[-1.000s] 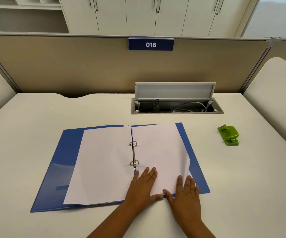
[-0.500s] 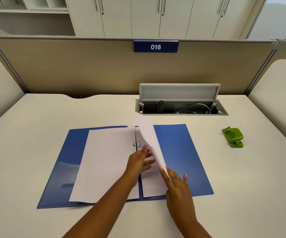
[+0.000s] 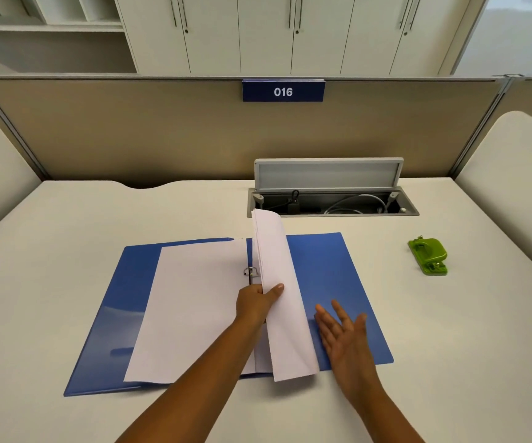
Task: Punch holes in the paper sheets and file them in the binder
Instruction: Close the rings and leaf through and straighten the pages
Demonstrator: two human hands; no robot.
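A blue ring binder [image 3: 335, 276] lies open on the desk in front of me. A white sheet [image 3: 194, 308] lies flat on its left half. My left hand [image 3: 256, 302] grips a thin stack of white paper sheets [image 3: 279, 289] near the rings and holds it standing upright over the spine. One metal ring [image 3: 251, 274] shows just left of the stack. My right hand [image 3: 343, 334] hovers open, palm up, over the binder's bare right cover beside the stack. A green hole punch [image 3: 429, 255] sits on the desk to the right.
An open cable hatch [image 3: 331, 204] with its lid raised is sunk into the desk behind the binder. A beige partition with a "016" sign [image 3: 283, 91] closes the far edge. Padded dividers stand at both sides.
The sheets on the right half have been lifted from flat to upright over the spine. My left hand now grips them, and my right hand has come off the paper, palm turned up.
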